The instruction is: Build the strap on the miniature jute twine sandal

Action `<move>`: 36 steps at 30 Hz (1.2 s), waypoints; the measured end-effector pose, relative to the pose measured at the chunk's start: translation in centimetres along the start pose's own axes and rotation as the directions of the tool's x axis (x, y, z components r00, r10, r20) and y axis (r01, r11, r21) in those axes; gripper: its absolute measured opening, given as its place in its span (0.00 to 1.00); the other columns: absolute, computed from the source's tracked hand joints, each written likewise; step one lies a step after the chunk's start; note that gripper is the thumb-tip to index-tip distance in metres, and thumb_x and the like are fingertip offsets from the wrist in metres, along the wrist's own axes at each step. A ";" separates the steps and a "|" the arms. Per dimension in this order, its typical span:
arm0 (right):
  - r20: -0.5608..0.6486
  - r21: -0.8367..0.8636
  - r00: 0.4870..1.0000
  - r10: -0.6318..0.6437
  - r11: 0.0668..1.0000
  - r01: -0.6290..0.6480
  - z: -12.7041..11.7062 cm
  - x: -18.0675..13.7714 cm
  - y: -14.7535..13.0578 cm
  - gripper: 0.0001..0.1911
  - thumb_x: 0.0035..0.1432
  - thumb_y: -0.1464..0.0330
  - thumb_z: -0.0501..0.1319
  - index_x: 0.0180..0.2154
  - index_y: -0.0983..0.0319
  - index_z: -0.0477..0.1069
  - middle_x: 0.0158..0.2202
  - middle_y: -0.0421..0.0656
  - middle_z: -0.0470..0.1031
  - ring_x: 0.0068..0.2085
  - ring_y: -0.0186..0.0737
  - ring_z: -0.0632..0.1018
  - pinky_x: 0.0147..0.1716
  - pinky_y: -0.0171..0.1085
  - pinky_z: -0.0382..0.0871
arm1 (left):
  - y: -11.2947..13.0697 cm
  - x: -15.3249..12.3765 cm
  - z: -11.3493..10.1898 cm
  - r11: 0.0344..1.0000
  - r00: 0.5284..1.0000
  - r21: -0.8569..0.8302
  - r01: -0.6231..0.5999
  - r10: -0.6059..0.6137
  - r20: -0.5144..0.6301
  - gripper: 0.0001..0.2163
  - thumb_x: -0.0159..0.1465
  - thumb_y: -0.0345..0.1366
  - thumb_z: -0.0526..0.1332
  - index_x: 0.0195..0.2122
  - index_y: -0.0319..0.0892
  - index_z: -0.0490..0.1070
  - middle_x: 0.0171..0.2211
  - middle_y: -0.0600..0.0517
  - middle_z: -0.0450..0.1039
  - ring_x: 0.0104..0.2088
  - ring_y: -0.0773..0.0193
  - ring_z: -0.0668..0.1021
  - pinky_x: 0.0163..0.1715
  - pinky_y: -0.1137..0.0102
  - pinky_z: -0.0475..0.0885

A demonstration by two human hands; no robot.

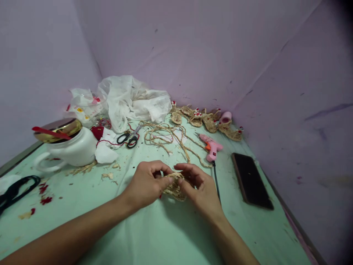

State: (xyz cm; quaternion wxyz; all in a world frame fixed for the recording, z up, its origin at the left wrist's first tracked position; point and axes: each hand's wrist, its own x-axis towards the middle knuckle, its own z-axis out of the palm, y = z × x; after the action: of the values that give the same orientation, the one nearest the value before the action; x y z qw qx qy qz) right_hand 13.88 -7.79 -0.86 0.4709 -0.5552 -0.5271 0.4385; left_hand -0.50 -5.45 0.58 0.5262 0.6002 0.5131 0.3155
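My left hand (147,184) and my right hand (197,184) meet over the pale green table (154,235). Both pinch a small woven piece of tan jute (174,188) that rests on the table between them. My fingers are curled around its edges. A strand of jute twine (165,137) runs from the piece back to a loose tangle behind it. Part of the woven piece is hidden under my fingers.
A pink glue gun (211,147) lies just behind my right hand, a black phone (251,180) to the right. Scissors (129,138), white plastic bags (129,97) and a white jar (74,147) stand at left. Several small jute sandals (209,121) line the far wall.
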 end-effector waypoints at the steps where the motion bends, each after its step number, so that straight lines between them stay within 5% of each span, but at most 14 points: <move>1: -0.004 0.012 1.000 -0.007 1.000 0.007 -0.1 0.0 0.1 0.12 0.44 0.70 0.60 0.35 0.63 0.70 0.30 0.45 0.76 0.32 0.40 0.77 0.32 0.38 0.72 | 0.0 0.0 0.0 1.000 1.000 -0.012 0.008 -0.008 0.002 0.06 0.48 0.34 0.61 0.24 0.36 0.71 0.16 0.56 0.66 0.17 0.73 0.64 0.17 0.77 0.59; 8: 0.137 0.011 0.988 0.069 0.997 -0.071 -0.4 0.1 1.0 0.14 0.44 0.68 0.60 0.35 0.66 0.71 0.34 0.50 0.77 0.36 0.44 0.77 0.34 0.40 0.71 | -0.9 0.8 0.0 0.999 0.999 0.003 0.052 -0.052 0.014 0.08 0.50 0.36 0.60 0.27 0.35 0.71 0.18 0.54 0.68 0.18 0.71 0.66 0.18 0.76 0.62; 11: 0.052 -0.052 0.994 0.100 0.994 -0.097 -0.2 0.0 1.5 0.12 0.45 0.69 0.60 0.35 0.66 0.71 0.32 0.48 0.78 0.33 0.43 0.78 0.31 0.39 0.71 | -1.5 0.7 -0.1 0.974 0.988 0.190 -0.122 0.137 -0.065 0.09 0.52 0.34 0.59 0.34 0.37 0.71 0.22 0.53 0.69 0.19 0.72 0.66 0.18 0.76 0.62; 12: 0.009 -0.092 0.996 0.090 0.992 -0.089 -0.1 0.0 1.7 0.13 0.45 0.69 0.60 0.36 0.65 0.71 0.31 0.46 0.78 0.32 0.42 0.78 0.31 0.39 0.71 | -1.7 0.6 -0.1 0.927 0.954 0.282 -0.248 0.285 -0.097 0.08 0.52 0.32 0.58 0.35 0.38 0.71 0.25 0.53 0.70 0.20 0.72 0.67 0.19 0.76 0.62; 15: -0.068 -0.194 0.997 0.029 0.980 -0.042 -0.1 -0.2 1.9 0.16 0.44 0.71 0.60 0.40 0.61 0.70 0.31 0.43 0.78 0.31 0.40 0.78 0.32 0.37 0.71 | -2.0 0.2 -0.2 0.651 0.737 0.493 -0.577 0.675 -0.027 0.06 0.53 0.27 0.57 0.30 0.40 0.72 0.28 0.51 0.70 0.26 0.70 0.70 0.24 0.75 0.64; 18: -0.094 -0.239 0.996 -0.006 0.971 -0.017 -0.1 -0.4 1.8 0.19 0.45 0.73 0.59 0.43 0.58 0.68 0.33 0.41 0.78 0.33 0.39 0.78 0.33 0.36 0.71 | -2.2 0.0 -0.1 0.493 0.657 0.587 -0.642 0.748 0.090 0.07 0.54 0.26 0.56 0.29 0.40 0.73 0.24 0.52 0.69 0.25 0.69 0.71 0.24 0.75 0.65; 29: -0.045 -0.231 0.999 0.012 0.973 -0.023 0.1 -0.7 1.7 0.23 0.44 0.73 0.60 0.46 0.59 0.64 0.29 0.41 0.78 0.28 0.39 0.78 0.27 0.35 0.70 | -2.1 -1.0 0.1 0.315 0.616 0.741 -0.593 0.770 0.167 0.09 0.54 0.24 0.52 0.29 0.39 0.71 0.28 0.49 0.71 0.26 0.67 0.73 0.23 0.74 0.66; 31: -0.043 -0.233 0.999 -0.002 0.973 -0.008 0.0 -0.8 1.7 0.23 0.44 0.72 0.60 0.45 0.59 0.65 0.29 0.41 0.78 0.28 0.39 0.78 0.27 0.35 0.70 | -2.1 -0.9 0.1 0.356 0.644 0.717 -0.599 0.746 0.168 0.08 0.54 0.24 0.53 0.29 0.39 0.71 0.30 0.49 0.71 0.27 0.67 0.73 0.23 0.74 0.66; 36: -0.016 -0.250 0.997 -0.076 0.966 0.070 0.1 -0.9 1.4 0.20 0.46 0.70 0.60 0.44 0.59 0.65 0.32 0.41 0.78 0.31 0.39 0.78 0.31 0.35 0.70 | -1.7 -0.5 0.1 0.616 0.800 0.571 -0.543 0.586 0.129 0.08 0.56 0.25 0.53 0.30 0.39 0.71 0.27 0.50 0.71 0.29 0.67 0.73 0.29 0.73 0.68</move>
State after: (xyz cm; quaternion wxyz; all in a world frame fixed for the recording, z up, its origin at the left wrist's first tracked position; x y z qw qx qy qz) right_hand 13.99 -8.73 -2.28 0.4196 -0.5957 -0.5922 0.3440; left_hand -1.03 -6.12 -1.03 0.1722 0.8499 0.3871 0.3132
